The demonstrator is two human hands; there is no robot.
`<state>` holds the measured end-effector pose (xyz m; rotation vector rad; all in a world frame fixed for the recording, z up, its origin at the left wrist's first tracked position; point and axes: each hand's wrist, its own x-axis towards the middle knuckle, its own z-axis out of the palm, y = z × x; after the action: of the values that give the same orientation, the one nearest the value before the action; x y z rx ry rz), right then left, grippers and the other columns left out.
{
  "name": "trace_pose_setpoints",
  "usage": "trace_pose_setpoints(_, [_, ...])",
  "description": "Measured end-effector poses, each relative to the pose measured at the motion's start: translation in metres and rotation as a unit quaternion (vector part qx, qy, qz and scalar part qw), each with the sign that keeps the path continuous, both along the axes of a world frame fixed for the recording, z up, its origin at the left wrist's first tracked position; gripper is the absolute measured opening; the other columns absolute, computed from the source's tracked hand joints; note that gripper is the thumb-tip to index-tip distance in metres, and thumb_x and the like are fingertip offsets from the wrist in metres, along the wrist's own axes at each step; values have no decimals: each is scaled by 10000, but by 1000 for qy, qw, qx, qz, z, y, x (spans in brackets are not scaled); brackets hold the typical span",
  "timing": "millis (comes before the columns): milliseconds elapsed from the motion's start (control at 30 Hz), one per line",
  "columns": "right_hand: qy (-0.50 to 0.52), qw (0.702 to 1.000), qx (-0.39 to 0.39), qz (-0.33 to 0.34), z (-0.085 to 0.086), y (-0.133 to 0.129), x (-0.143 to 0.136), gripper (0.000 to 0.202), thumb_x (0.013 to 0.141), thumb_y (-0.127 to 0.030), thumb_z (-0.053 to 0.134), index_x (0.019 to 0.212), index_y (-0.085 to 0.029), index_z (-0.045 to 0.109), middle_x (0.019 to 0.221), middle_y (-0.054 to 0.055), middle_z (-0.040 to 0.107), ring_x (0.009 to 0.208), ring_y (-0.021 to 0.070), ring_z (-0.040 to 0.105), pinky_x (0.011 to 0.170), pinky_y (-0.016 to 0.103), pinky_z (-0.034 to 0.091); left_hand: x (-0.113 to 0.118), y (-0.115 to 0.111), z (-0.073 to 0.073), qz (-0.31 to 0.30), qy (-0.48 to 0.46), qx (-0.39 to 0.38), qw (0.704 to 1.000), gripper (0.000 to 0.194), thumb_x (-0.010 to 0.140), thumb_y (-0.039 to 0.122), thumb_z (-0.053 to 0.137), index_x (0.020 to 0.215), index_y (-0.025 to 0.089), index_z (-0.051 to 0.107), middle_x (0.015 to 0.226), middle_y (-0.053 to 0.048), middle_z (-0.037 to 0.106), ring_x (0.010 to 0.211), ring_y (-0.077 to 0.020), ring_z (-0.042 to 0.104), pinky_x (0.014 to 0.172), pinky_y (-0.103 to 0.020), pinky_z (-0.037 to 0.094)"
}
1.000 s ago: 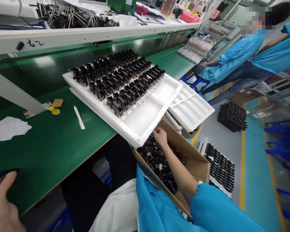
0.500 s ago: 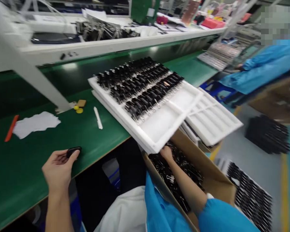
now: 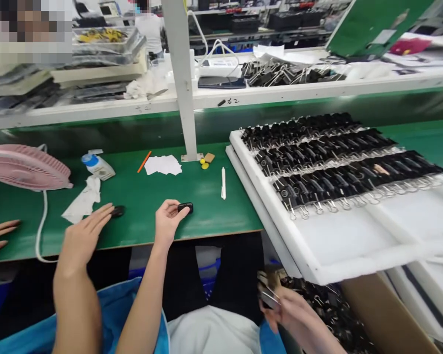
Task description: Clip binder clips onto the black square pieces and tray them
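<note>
My left hand [image 3: 169, 220] pinches a small glossy black oval-ended piece [image 3: 185, 208] between thumb and fingers, just over the green bench top. My right hand [image 3: 280, 305], smeared by motion, grips a black binder clip [image 3: 268, 295] with silver wire handles. It is at the near edge of a cardboard box [image 3: 389, 314] filled with loose black binder clips [image 3: 328, 300]. A white foam tray [image 3: 354, 241] on the right carries rows of black pieces with binder clips [image 3: 339, 182] on them. A white pen [image 3: 223, 183] lies between my left hand and the tray.
A neighbour's hand [image 3: 84, 236] touches another black piece [image 3: 117, 211] at left. Also there are a pink fan [image 3: 25, 167], a blue-capped bottle [image 3: 98, 166], white paper [image 3: 163, 164], an orange stick [image 3: 144, 162] and a white post [image 3: 182, 78]. Another tray lies beneath the foam tray.
My view has swung left, bringing the fan and the neighbour's hands into sight. My right hand has come up out of the box with a binder clip. My left hand keeps its black piece.
</note>
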<state>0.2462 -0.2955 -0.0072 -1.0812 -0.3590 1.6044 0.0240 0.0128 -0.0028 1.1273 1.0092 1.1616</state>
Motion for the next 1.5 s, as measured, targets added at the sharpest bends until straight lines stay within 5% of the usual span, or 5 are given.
trace_pose_setpoints(100, [-51, 989, 122, 69, 16, 79, -22, 381, 856, -527, 799, 927, -171, 682, 770, 64, 683, 707, 197, 639, 736, 329, 487, -3, 0, 1, -18, -7, -6, 1000, 409, 624, 334, 929, 902, 182, 670, 744, -17, 734, 634, -143, 677, 631, -240, 555])
trace_pose_setpoints(233, [-103, 979, 175, 1, 19, 179, -29, 510, 735, -487, 895, 1075, -175, 679, 838, 48, 709, 692, 169, 633, 750, 320, 501, -3, 1, 2, -32, -14, -16, 999, 462, 640, 371, 917, 1008, 157, 736, 827, -59, 764, 661, -159, 687, 611, -258, 572])
trace_pose_setpoints(400, [-216, 959, 182, 22, 9, 239, -31, 496, 804, -629, 747, 860, -141, 674, 597, -10, 549, 471, 99, 404, 454, 244, 297, -5, 2, 4, -32, -63, -40, 997, 418, 621, 364, 933, 918, 142, 741, 825, -67, 760, 668, -152, 688, 596, -241, 576])
trace_pose_setpoints(767, [-318, 917, 232, 66, -5, 234, -29, 582, 945, -617, 580, 1188, -110, 729, 693, 13, 534, 577, 125, 413, 550, 269, 333, -7, 0, 7, -78, -62, -71, 992, 396, 623, 345, 940, 888, 128, 742, 763, -65, 759, 636, -171, 705, 598, -265, 600])
trace_pose_setpoints(1500, [-398, 891, 216, 29, 13, 239, -46, 331, 990, -361, 606, 1216, -145, 711, 923, 33, 715, 770, 158, 616, 734, 255, 486, -6, 16, 11, -53, 71, -46, 995, 477, 495, 393, 964, 882, 173, 792, 824, -51, 787, 660, -184, 685, 583, -289, 581])
